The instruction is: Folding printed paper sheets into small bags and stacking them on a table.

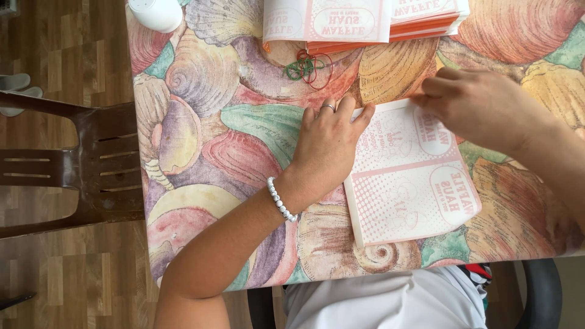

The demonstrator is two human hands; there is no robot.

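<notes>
A stack of flat pink-and-white printed paper sleeves (408, 183) lies on the seashell-patterned tablecloth (207, 122) in front of me. My left hand (329, 143), with a ring and a white bead bracelet, rests flat against the stack's left edge, fingers together. My right hand (478, 103) presses down on the stack's far right corner, fingers curled over the top sheet. Neither hand lifts anything.
A larger pile of the same pink paper sleeves (365, 21) sits at the far edge. Several red and green rubber bands (309, 66) lie just before it. A white cup (157, 12) stands at the far left corner. A brown plastic chair (73, 164) stands left of the table.
</notes>
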